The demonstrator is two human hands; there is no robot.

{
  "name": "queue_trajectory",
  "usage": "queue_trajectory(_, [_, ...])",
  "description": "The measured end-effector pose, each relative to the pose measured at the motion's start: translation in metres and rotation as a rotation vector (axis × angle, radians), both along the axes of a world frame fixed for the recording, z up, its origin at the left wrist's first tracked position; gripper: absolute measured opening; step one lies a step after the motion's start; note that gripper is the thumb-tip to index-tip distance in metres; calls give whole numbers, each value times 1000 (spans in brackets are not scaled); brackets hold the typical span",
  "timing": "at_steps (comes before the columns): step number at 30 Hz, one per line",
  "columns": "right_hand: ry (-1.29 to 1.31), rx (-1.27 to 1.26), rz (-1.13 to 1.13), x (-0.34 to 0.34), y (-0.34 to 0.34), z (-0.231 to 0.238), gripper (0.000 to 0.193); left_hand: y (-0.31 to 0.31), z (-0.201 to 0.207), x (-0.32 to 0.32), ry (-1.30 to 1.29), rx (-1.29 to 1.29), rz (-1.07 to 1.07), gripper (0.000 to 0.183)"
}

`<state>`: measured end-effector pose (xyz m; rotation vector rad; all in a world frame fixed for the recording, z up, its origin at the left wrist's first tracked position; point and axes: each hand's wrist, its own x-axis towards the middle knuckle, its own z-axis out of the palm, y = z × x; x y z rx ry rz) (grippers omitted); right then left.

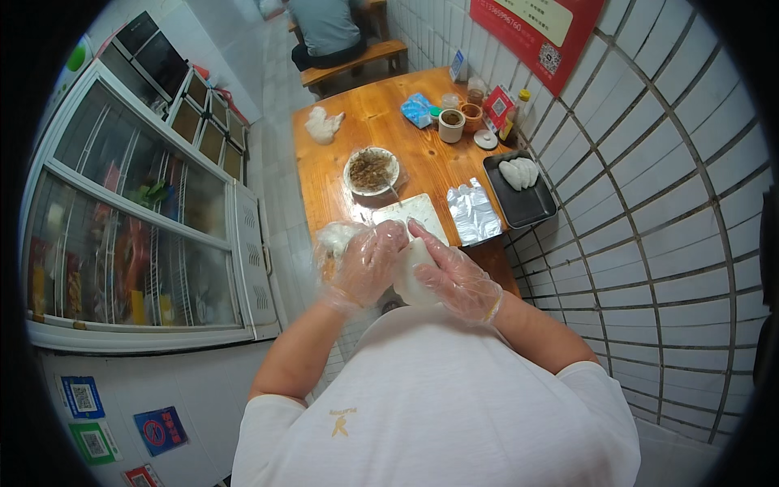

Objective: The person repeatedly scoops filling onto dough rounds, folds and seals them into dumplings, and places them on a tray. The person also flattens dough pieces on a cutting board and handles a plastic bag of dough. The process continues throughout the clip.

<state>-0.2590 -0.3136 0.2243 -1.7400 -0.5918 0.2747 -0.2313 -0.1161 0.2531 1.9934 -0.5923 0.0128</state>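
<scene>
My right hand [457, 278] clasps the white piece [411, 280]; left hand [367, 261] curled beside it, grip unclear. Advise light, even pressure.

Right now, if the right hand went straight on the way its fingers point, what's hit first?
Probably the left hand, close beside the right hand's fingertips. The white board lies beyond, though depth there is unclear.

Glass-fronted fridge [146, 243] at left, red wall poster [540, 42], distant wooden bench [357, 64].
</scene>
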Motion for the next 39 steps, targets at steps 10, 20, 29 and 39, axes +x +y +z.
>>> queue_trajectory(10, [32,-241,110,1,2,2,86,6,-17,-3,668,-151,37,31])
queue_trajectory(20, [67,-22,29,1,1,-7,84,16,-31,-4,-32,-56,95,38])
queue_trajectory(29, [205,342,-83,-1,15,-3,72,4,-28,-21,243,-432,156,35])
queue_trajectory(39, [272,581,-186,-5,32,12,62,2,-33,-19,155,-501,211,41])
